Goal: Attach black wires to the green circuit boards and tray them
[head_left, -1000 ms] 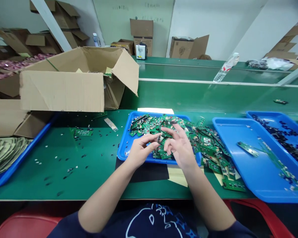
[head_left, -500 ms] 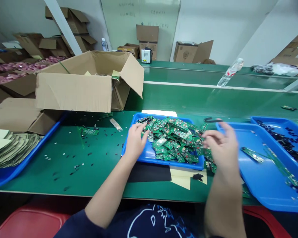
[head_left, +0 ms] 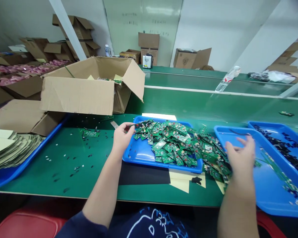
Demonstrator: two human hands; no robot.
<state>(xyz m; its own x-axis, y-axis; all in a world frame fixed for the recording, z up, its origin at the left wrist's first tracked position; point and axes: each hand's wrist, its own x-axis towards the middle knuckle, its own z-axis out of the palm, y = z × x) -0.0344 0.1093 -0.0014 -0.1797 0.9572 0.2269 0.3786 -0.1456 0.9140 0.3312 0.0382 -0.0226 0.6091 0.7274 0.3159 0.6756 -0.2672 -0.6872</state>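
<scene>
My left hand (head_left: pixel 122 138) is at the left rim of a blue tray (head_left: pixel 139 158), its thumb and fingers closed on the end of a thin green circuit board (head_left: pixel 136 125) seen nearly edge-on. A heap of small green circuit boards (head_left: pixel 175 142) fills much of that tray and spills past its right rim. Over the left edge of a second blue tray (head_left: pixel 265 185), my right hand (head_left: pixel 240 155) is curled, slightly blurred. A thin dark tool (head_left: pixel 235 133), tweezers-like, juts left from its fingers; its exact kind is unclear.
Farther right, another blue tray (head_left: pixel 257 124) carries small black parts. A large open carton (head_left: pixel 76 94) stands at back left, near a tray of stacked paper sheets (head_left: pixel 22 148). A bottle (head_left: pixel 227 79) leans at the back. Scraps dot the green table (head_left: pixel 99 175).
My right hand has moved right with the dark tool, from beside the heap to over the second tray. My left hand has shifted left and now pinches a board's end.
</scene>
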